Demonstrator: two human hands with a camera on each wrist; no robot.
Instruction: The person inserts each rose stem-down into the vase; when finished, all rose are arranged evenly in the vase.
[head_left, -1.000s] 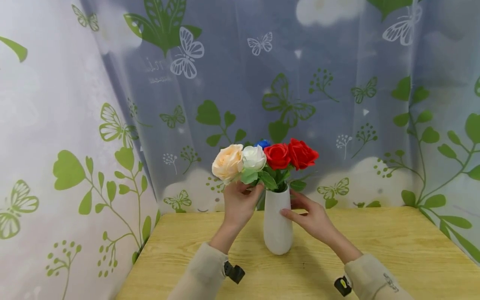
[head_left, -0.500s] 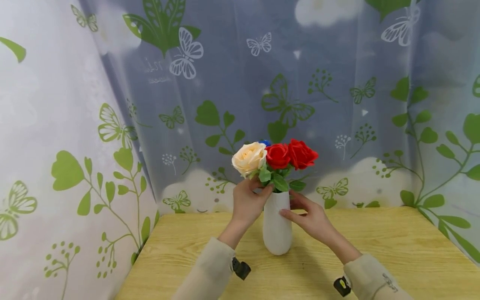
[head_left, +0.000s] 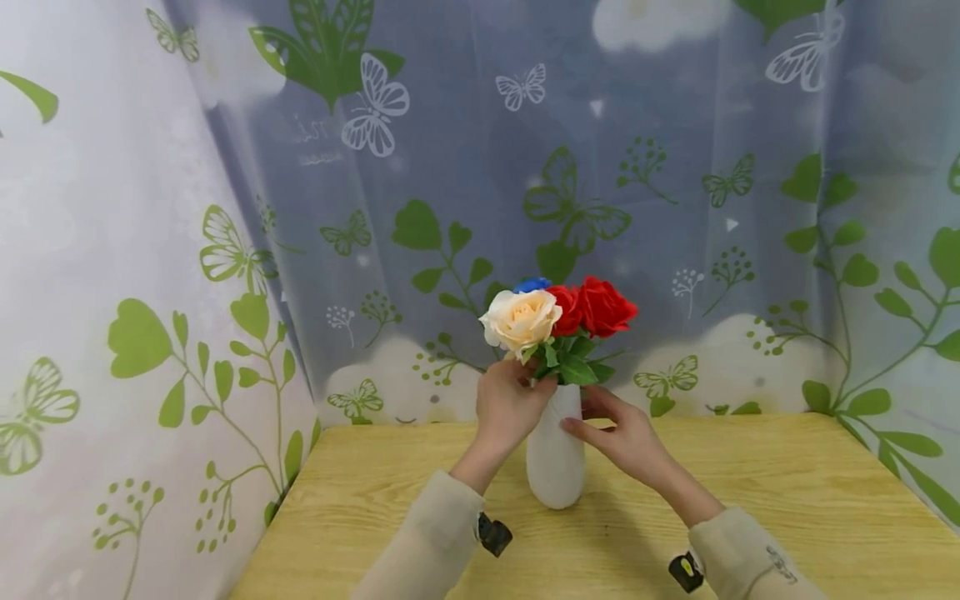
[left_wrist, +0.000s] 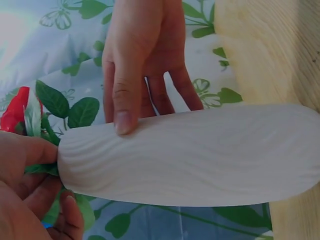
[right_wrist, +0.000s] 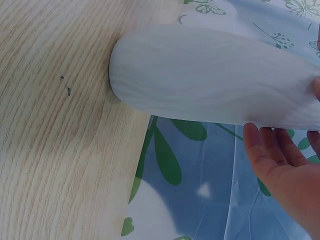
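A white vase [head_left: 557, 458] with a wavy ribbed surface stands upright on the table. My right hand [head_left: 622, 433] holds it near its neck, thumb on the front and fingers against the far side. In the left wrist view the thumb [left_wrist: 125, 120] presses on the vase wall. My left hand [head_left: 513, 404] is at the vase mouth, pinching the stem of a cream rose [head_left: 521, 321]; the stem itself is hidden behind the fingers. Behind that bloom are two red roses [head_left: 607, 307] and a blue flower [head_left: 532, 284]. Green leaves [head_left: 576, 369] spread over the rim.
The vase stands on a light wood-grain table [head_left: 360, 500]. A curtain [head_left: 450, 167] printed with butterflies and leaves hangs close behind, and another printed sheet [head_left: 97, 250] closes the left side. Both wrists wear small black devices [head_left: 495, 533].
My left hand has moved right toward the vase mouth with the cream rose, which now covers the white rose and part of one red rose. The right hand and vase have stayed put.
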